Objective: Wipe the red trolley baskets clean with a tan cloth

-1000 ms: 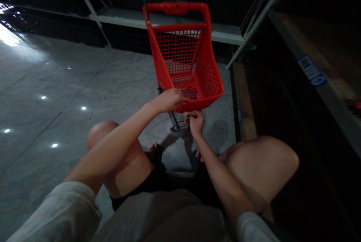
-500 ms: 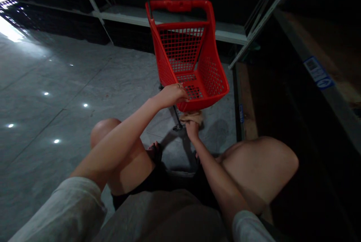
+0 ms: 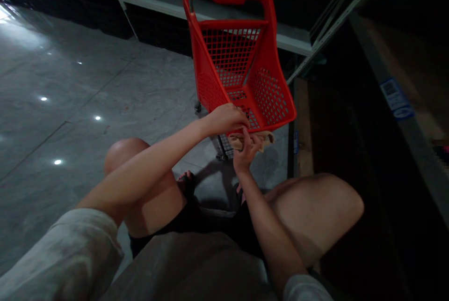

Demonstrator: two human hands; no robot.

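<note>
A small red plastic shopping cart stands on the grey floor in front of me as I crouch. My left hand grips the near lower rim of its basket. Just beneath that rim, my right hand is closed on a crumpled tan cloth, which presses against the underside of the basket's front edge. Both my bare knees frame the hands.
Grey metal shelving runs behind the cart. A dark wooden shelf unit with blue labels lies close on my right. Polished grey floor with light reflections stretches to the left.
The right hand rose with the cloth from below the basket up to its front lower edge. The left hand kept its hold on the rim as the view shifted slightly.
</note>
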